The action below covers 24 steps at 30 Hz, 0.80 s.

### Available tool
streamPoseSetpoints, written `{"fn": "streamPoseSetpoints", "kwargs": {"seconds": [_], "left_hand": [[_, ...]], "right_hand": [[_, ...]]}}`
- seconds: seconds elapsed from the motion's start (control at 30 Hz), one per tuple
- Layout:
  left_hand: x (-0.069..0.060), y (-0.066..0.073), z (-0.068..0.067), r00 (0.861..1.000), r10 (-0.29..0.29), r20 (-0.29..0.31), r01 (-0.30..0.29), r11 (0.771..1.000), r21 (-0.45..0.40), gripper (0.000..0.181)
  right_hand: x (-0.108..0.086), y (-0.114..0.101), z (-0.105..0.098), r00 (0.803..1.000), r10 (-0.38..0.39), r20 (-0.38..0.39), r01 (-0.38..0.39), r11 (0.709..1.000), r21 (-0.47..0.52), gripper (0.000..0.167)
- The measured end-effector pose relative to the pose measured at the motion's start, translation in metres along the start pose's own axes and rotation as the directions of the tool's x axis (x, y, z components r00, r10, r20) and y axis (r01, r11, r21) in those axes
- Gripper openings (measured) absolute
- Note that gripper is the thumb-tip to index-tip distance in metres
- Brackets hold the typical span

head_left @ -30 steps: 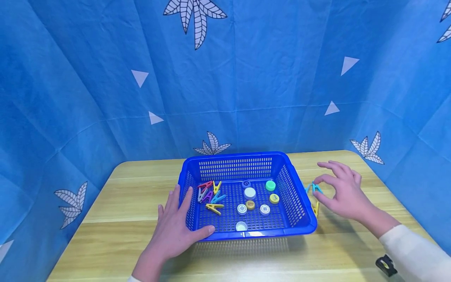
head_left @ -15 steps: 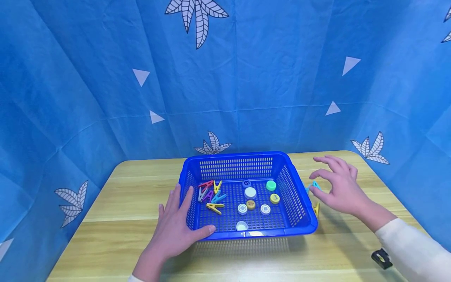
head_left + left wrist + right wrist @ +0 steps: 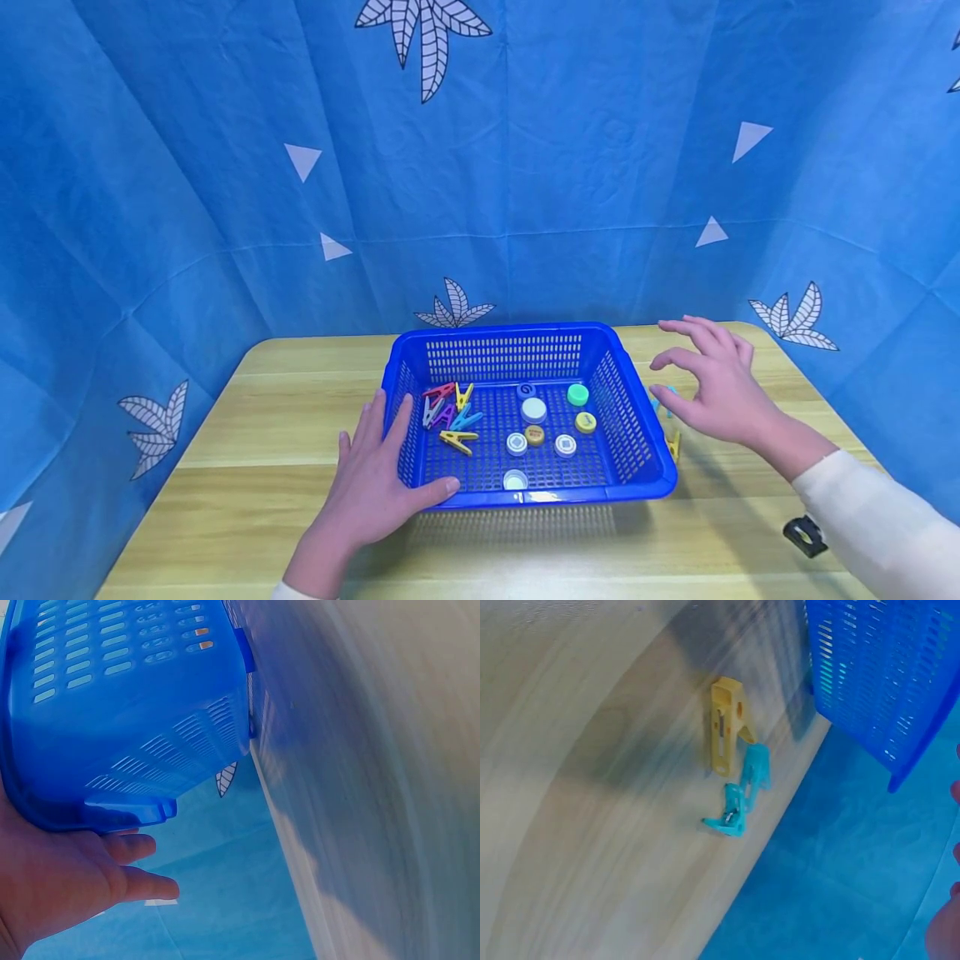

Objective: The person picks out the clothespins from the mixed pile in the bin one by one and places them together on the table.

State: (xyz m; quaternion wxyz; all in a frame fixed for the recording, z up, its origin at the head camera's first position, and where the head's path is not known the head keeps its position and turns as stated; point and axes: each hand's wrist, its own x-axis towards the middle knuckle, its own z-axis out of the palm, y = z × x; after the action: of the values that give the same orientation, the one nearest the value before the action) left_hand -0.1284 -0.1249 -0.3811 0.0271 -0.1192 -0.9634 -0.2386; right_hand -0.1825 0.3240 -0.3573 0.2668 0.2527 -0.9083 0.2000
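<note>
A blue perforated basket (image 3: 517,498) stands on the table. My left hand (image 3: 367,492) rests on its left front corner, thumb over the front rim and fingers spread straight along the left side. Above the table, right of the basket, hovers my right hand (image 3: 712,387), fingers loosely bent, thumb and index apart, nothing seen between them. Below it lie a yellow clothespin (image 3: 724,727) and two teal clothespins, one (image 3: 756,769) nearer the yellow one, the other (image 3: 731,814) further off. The right hand partly covers the teal ones in the head view.
Inside the basket, several coloured clothespins (image 3: 457,442) lie at the left, and several bottle caps (image 3: 533,409) at the middle and right. A small black object (image 3: 805,536) lies on the table (image 3: 247,475) near the right sleeve. A blue curtain (image 3: 570,167) hangs behind.
My right hand has risen and moved left toward the basket's right rim, away from the teal clothespins, its thumb and index parting slightly. My left hand keeps its place on the basket.
</note>
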Motion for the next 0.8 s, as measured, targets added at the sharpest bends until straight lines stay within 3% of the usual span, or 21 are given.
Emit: {"fn": "streamPoseSetpoints", "kwargs": {"seconds": [0.8], "left_hand": [[0.001,-0.001,0.002,1.000,-0.003,-0.001,0.003,1.000,0.001,0.123]], "right_hand": [[0.030,-0.015,-0.003,0.998,-0.069,-0.006,0.069,0.997,-0.017,0.014]]}}
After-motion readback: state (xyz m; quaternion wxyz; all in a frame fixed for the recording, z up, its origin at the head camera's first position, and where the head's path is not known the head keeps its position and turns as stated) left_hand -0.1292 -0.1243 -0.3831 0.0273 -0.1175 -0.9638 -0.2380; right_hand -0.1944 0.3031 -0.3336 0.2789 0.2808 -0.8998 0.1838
